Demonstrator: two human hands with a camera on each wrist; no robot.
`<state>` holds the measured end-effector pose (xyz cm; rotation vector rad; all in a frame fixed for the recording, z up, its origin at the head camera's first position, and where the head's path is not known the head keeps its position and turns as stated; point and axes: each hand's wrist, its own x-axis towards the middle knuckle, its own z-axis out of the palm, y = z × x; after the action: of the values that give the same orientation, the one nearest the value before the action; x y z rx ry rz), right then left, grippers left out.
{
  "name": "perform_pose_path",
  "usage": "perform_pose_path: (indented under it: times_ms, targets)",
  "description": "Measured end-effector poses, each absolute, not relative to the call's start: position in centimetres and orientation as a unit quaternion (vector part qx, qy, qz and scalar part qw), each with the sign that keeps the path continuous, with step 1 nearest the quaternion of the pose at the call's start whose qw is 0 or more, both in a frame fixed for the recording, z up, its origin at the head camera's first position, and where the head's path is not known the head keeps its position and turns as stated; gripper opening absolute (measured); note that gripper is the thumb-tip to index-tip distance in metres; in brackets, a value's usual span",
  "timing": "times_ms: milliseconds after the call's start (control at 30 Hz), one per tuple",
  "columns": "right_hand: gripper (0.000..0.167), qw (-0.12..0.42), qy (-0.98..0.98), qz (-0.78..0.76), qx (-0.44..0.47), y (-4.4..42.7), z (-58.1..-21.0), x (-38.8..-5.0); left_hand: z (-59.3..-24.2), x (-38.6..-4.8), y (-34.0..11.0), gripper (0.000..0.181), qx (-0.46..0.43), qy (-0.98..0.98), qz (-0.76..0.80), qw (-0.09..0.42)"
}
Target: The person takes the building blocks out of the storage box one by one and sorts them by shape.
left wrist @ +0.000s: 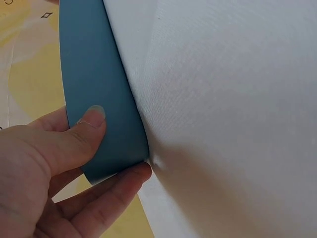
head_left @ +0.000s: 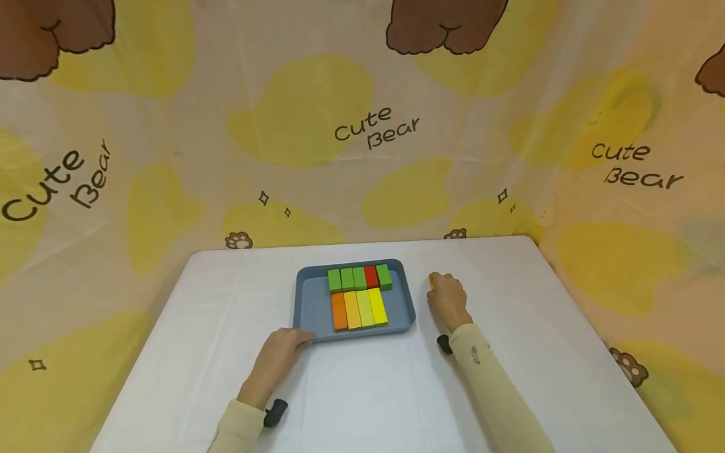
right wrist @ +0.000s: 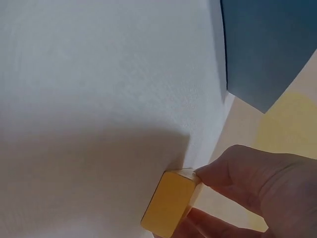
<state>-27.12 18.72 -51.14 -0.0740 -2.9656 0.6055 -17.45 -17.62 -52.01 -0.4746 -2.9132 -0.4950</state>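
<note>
A blue-grey tray [head_left: 313, 302] lies on the white table, holding two rows of coloured blocks. In its back row are several green blocks [head_left: 347, 279] with one red block [head_left: 370, 277] among them. The front row runs from an orange block [head_left: 339, 312] through light orange and yellow-green to a yellow block [head_left: 377, 307]. My left hand [head_left: 279, 352] grips the tray's near left corner, thumb against the outer wall [left wrist: 106, 64] and fingers around the corner. To the right of the tray, my right hand [head_left: 449, 301] pinches a yellow-orange block [right wrist: 168, 203] between thumb and fingers.
The white tabletop [head_left: 368, 396] extends around the tray on every side. Behind it and along the sides hangs a yellow-patterned cloth [head_left: 317, 113] with "Cute Bear" lettering. A black wrist device [head_left: 275, 413] shows at the left sleeve, another [head_left: 444, 344] at the right.
</note>
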Motion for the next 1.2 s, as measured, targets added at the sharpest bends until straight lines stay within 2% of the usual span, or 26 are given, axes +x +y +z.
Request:
perform_pose_path:
  times_ms: [300,733,967,1200]
  targets:
    - [0.039,0.067,-0.979,0.190,-0.020,18.8,-51.5,-27.0,-52.0,-17.6,-17.6,0.015,-0.162,-0.969,-0.168,0.084]
    - [0.041,0.050,-0.981,0.187,-0.019,18.9,-51.5,-27.1,-51.9,-17.4,-17.6,0.016,-0.160,-0.970,-0.167,0.077]
    - [0.040,0.017,-0.982,0.185,-0.021,19.3,-50.1,-27.1,-52.0,-17.4,-17.6,0.016,-0.161,-0.969,-0.172,0.076]
    - [0.042,0.023,-0.981,0.195,-0.002,18.4,-48.6,-26.8,-52.0,-17.3,-17.6,0.017,-0.159,-0.967,-0.183,0.074]
